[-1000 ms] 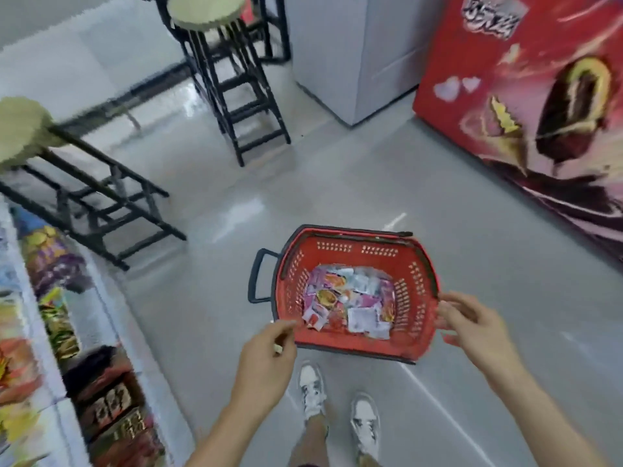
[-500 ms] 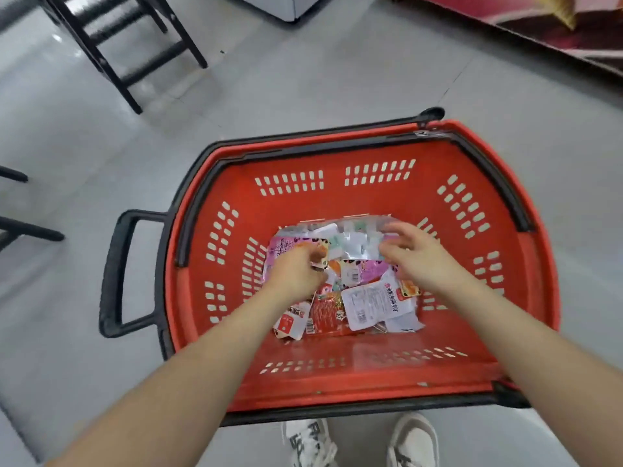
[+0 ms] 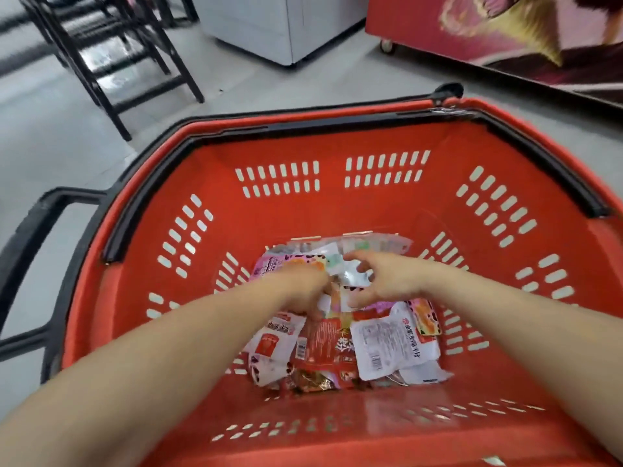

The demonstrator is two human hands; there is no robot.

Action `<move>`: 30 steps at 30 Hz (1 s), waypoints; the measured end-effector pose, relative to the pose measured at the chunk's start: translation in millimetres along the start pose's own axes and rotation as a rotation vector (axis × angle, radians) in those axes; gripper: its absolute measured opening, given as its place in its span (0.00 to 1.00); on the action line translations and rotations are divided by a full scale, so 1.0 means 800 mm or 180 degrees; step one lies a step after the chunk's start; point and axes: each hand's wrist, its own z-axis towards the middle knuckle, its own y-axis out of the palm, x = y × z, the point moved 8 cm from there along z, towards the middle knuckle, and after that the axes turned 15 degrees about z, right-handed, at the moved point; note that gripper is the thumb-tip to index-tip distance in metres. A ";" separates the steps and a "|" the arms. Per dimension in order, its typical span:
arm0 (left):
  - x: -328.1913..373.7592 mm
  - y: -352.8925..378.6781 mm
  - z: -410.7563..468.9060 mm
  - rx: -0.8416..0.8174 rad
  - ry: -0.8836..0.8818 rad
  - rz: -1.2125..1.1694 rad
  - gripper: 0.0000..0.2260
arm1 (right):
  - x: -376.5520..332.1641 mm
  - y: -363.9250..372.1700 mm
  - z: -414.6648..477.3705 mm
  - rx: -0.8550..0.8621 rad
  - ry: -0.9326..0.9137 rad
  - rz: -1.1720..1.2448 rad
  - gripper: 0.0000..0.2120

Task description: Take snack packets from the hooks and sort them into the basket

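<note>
Head view: inside the basket (image 3: 303, 210), the right hand (image 3: 387, 281) curls round a silvery packet (image 3: 352, 276); the left hand (image 3: 300, 286) beside it sits sunk in the snack packets (image 3: 381, 345) beneath, its grip impossible to tell. Glossy, overlapping packets could slip free and mix back into the pile.

The floor (image 3: 320, 82) is grey and smooth, and light shines off it in pale patches. At the top left stand black frames (image 3: 111, 62) with thin legs and cross bars. Next to them, at the top middle, a light grey cabinet (image 3: 286, 25) sits on the floor. At the top right is a big red box (image 3: 421, 32) with a blurry picture on its side. A small wheel (image 3: 387, 46) shows under its corner.
</note>
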 end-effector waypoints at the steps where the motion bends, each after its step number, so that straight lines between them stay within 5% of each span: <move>1: -0.007 -0.026 -0.006 0.0154 0.0004 -0.0225 0.15 | -0.002 0.003 -0.001 -0.0063 -0.0014 0.0052 0.47; 3: -0.021 -0.075 -0.024 0.0504 -0.0130 -0.0881 0.10 | -0.015 -0.002 -0.006 0.0086 -0.0223 0.0377 0.45; 8: -0.011 -0.145 -0.044 0.1710 -0.0284 -0.2034 0.06 | -0.036 -0.050 -0.023 0.1026 -0.0868 0.1421 0.20; 13: 0.010 -0.127 -0.029 0.1917 -0.0407 -0.2523 0.10 | -0.020 -0.060 -0.031 0.1407 -0.0655 0.0710 0.17; 17: -0.016 -0.101 -0.027 0.2018 -0.0611 -0.3805 0.06 | -0.001 -0.080 -0.037 0.1685 -0.0306 0.0082 0.12; 22: -0.054 0.026 0.005 0.0380 -0.1045 -0.0466 0.11 | 0.025 -0.091 -0.047 0.1634 0.0141 -0.0783 0.09; 26: -0.047 0.040 0.018 0.0235 -0.0986 -0.0374 0.46 | 0.023 -0.099 -0.050 0.1881 0.0122 -0.0698 0.08; 30: -0.009 0.046 0.046 -0.0016 -0.0851 0.0131 0.51 | 0.017 -0.114 -0.055 0.2056 0.0130 -0.0511 0.11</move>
